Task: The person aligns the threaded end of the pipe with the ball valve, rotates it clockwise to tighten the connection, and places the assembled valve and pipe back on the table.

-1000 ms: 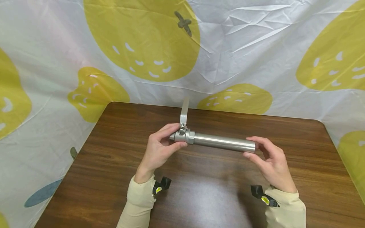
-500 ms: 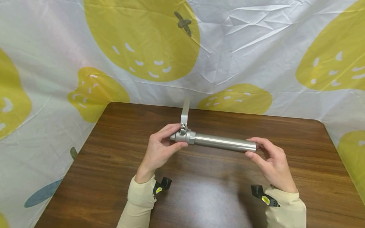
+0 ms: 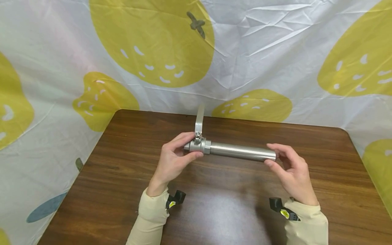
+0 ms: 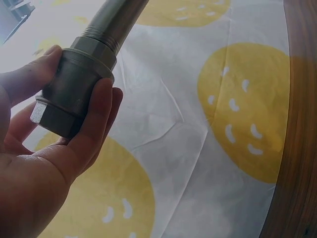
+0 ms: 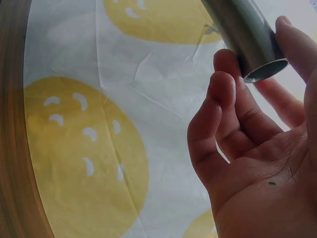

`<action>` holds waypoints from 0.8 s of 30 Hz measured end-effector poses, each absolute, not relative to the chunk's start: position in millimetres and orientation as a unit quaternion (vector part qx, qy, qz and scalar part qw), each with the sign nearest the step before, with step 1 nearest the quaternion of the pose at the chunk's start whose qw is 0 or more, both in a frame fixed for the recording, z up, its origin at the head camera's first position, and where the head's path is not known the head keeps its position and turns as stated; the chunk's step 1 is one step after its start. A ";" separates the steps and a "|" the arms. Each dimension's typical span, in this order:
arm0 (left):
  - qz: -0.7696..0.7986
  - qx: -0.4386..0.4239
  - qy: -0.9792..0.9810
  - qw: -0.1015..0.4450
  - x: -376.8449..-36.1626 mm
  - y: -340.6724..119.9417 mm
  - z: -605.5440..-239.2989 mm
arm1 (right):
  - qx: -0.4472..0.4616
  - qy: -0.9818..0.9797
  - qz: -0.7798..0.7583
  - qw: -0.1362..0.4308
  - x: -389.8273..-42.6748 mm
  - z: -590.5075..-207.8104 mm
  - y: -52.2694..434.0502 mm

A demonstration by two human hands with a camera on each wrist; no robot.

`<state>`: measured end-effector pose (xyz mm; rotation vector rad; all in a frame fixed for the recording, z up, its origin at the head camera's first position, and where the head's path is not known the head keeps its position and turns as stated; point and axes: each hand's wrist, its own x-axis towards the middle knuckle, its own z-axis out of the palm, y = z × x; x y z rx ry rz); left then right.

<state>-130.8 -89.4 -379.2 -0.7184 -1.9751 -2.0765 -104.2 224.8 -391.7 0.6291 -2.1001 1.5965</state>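
In the head view my left hand (image 3: 171, 158) grips a steel ball valve (image 3: 197, 146) between thumb and fingers. The valve's flat lever (image 3: 199, 117) points away toward the back of the table. A straight steel pipe (image 3: 242, 151) extends right from the valve's hex end, with a few threads showing at the joint in the left wrist view. My right hand (image 3: 294, 170) holds the pipe's free end with curled fingers and thumb. From the right wrist, that open pipe end (image 5: 265, 70) sits between the fingertips, away from the palm. The valve's lever is out of sight in the left wrist view.
Below the hands lies a brown wood-grain table (image 3: 220, 204). Behind it hangs a white cloth (image 3: 232, 61) printed with yellow fruit. Each wrist carries a small black camera, the left camera (image 3: 176, 199) and the right camera (image 3: 281, 207).
Valve and pipe have shifted very slightly right with my left hand. My right index fingertip has lifted a little along the pipe's top edge. Otherwise the hold looks the same.
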 end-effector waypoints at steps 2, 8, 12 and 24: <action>-0.701 -0.240 -0.665 0.094 -130.8 -89.1 -379.4 | 0.235 -0.741 0.590 0.217 -105.0 -393.7 224.7; -0.702 -0.239 -0.664 0.096 -130.2 -89.2 -379.0 | 0.257 -0.726 0.595 0.229 -107.4 -397.6 225.0; -0.704 -0.237 -0.663 0.093 -130.2 -89.5 -378.9 | 0.260 -0.729 0.588 0.233 -106.9 -397.1 225.3; -0.708 -0.237 -0.659 0.090 -130.2 -90.4 -378.0 | 0.265 -0.735 0.579 0.234 -107.3 -396.0 226.6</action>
